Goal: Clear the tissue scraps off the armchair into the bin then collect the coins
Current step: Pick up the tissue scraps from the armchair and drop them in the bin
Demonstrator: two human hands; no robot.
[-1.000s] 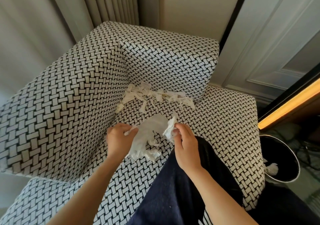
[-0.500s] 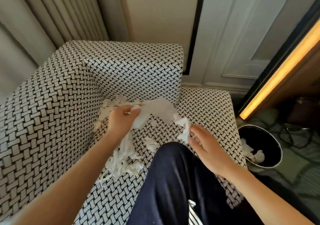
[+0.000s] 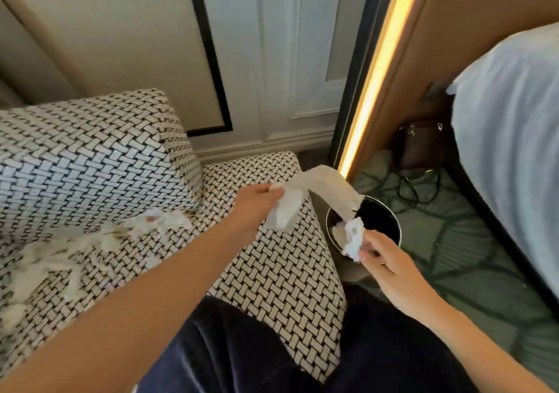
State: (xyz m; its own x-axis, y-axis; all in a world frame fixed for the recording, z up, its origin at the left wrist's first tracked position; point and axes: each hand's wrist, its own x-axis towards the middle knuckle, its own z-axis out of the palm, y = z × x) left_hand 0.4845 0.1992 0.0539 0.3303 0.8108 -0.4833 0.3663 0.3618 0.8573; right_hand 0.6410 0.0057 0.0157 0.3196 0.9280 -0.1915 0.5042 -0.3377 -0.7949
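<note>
My left hand (image 3: 252,208) grips a long strip of white tissue (image 3: 320,185) that arcs over the right edge of the black-and-white woven armchair (image 3: 272,271) toward the round black bin (image 3: 381,214) on the floor. A crumpled tissue wad (image 3: 352,238) is pinched in my right hand (image 3: 385,261), right above the bin's near rim. More torn tissue scraps (image 3: 90,241) lie blurred on the seat at the left. No coins are visible.
My dark-trousered knee (image 3: 242,347) rests on the seat's front. A lit wooden panel (image 3: 372,72), a brown bag (image 3: 420,147) and cables (image 3: 414,187) are beyond the bin. A bed with white bedding (image 3: 514,126) is on the right, above green patterned carpet.
The view swung right from the seat to the bin. Both hands carried tissue rightward: the left lifted a long strip off the seat, the right brought a wad over the bin.
</note>
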